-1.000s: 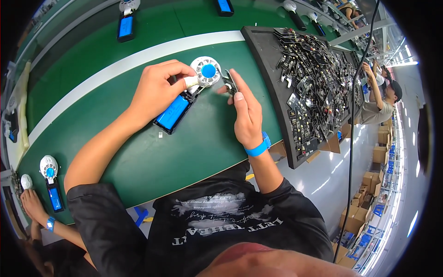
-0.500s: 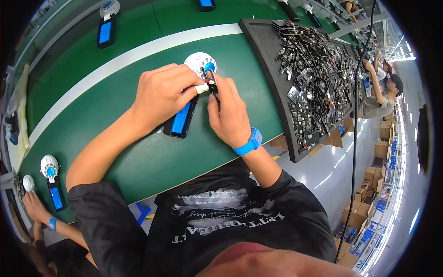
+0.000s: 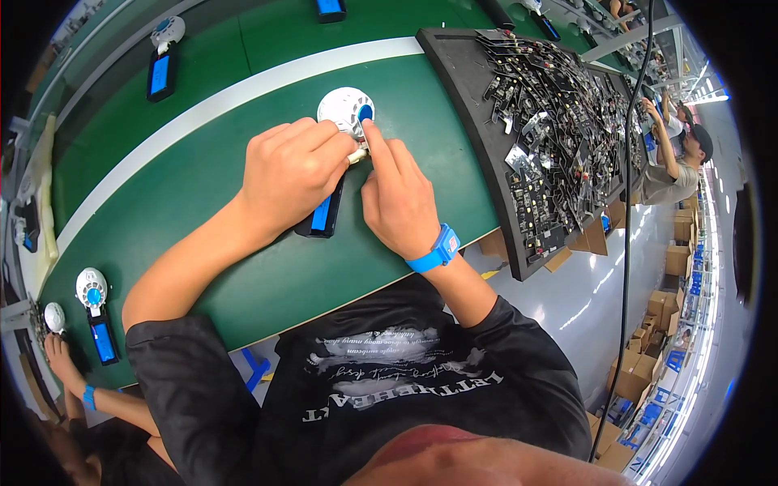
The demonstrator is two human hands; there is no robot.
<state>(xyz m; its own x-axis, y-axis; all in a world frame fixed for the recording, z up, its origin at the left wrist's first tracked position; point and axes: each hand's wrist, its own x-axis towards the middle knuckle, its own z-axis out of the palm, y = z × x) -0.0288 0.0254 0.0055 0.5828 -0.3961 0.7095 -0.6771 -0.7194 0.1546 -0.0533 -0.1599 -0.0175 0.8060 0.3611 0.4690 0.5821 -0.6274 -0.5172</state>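
Observation:
A white round head (image 3: 339, 105) with a blue centre lies on the green bench, joined to a black handle (image 3: 322, 231) with a blue panel; it looks like a handheld fan. My left hand (image 3: 293, 174) is closed over the handle's upper part, fingertips pinching a small white plastic piece (image 3: 357, 155) at the neck. My right hand (image 3: 401, 198) reaches in from the right, index finger stretched onto the neck beside the blue centre, thumb apart from it. Beneath the fingers the joint is mostly hidden.
At the right, a dark tray (image 3: 462, 89) holds a heap of small circuit boards (image 3: 559, 154). Similar devices lie at far left (image 3: 166, 61) and near left (image 3: 97, 312). Another person's hand (image 3: 65, 364) works at the left edge. A black cable (image 3: 626, 243) hangs at right.
The small dark board that was between my right fingertips no longer shows. My right index finger has straightened onto the neck, and the thumb has moved away from it.

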